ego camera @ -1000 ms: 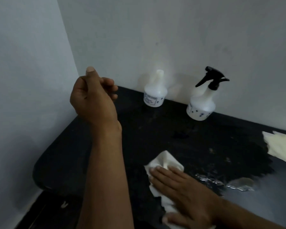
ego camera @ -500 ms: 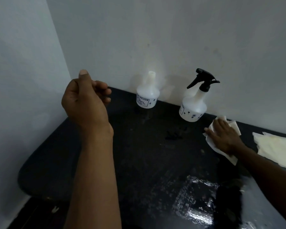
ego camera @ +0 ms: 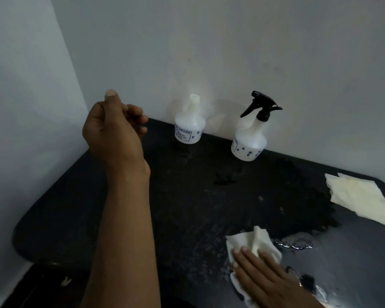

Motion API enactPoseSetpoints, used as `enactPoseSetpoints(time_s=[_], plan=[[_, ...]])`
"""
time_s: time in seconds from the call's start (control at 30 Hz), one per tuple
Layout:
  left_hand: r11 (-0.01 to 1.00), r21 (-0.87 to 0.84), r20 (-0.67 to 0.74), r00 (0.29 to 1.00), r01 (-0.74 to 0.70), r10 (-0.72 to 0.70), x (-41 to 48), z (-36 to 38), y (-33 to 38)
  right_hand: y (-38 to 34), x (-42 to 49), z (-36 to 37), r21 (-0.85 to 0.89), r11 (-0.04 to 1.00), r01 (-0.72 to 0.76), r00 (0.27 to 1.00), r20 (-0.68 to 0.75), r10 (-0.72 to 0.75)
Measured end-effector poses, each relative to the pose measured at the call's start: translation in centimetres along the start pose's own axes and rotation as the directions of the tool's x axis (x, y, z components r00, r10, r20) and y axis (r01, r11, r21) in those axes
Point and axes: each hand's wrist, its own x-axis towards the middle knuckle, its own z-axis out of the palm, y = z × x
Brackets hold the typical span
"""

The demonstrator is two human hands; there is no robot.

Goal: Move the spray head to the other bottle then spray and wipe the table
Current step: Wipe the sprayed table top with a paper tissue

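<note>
Two white bottles stand at the back of the black table (ego camera: 187,207) against the wall. The left bottle (ego camera: 189,125) has a bare open neck. The right bottle (ego camera: 249,141) carries the black spray head (ego camera: 261,106). My right hand (ego camera: 265,276) lies flat, palm down, pressing a crumpled white cloth (ego camera: 253,243) onto the wet near-right part of the table. My left hand (ego camera: 116,132) hovers raised above the table's left side, fingers loosely curled, holding nothing.
A second pale cloth (ego camera: 362,198) lies flat at the table's right edge. Wet streaks (ego camera: 296,243) shine beside the wiping cloth. Grey walls close the back and the left. The table's rounded left corner drops to a dark floor.
My right hand with the cloth has swept from beside the spray bottle at the back right toward me, to the near-right of the table. My left hand has stayed raised.
</note>
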Motion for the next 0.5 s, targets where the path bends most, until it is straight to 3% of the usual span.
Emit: enactPoseSetpoints(time_s=[0.1, 0.2, 0.27, 0.4, 0.5], plan=[[1.0, 0.01, 0.0, 1.0, -0.01, 0.01, 0.0, 0.0, 0.2, -0.3, 3.2, -1.3, 0.014, 0.996, 0.084, 0.996, 0.009, -0.085], [1.0, 0.009, -0.011, 1.0, -0.018, 0.018, 0.0, 0.1, 0.2, -0.7, 8.9, -2.5, 0.326, 0.942, 0.08, 0.992, 0.068, -0.108], [1.0, 0.015, -0.013, 1.0, -0.016, 0.016, 0.0, 0.1, 0.1, -0.1, 13.8, -2.6, 0.436, 0.9, 0.017, 0.998, 0.042, -0.039], [0.998, 0.054, -0.029, 0.999, -0.041, 0.042, 0.4, -0.9, 0.0, 4.0, 24.1, -2.1, 0.504, 0.829, -0.243, 0.969, 0.08, 0.235], [0.999, 0.027, -0.084, 0.996, -0.034, 0.037, 1.6, -2.1, 0.1, 6.4, 28.9, -1.3, 0.493, 0.806, -0.328, 0.945, 0.157, 0.288]])
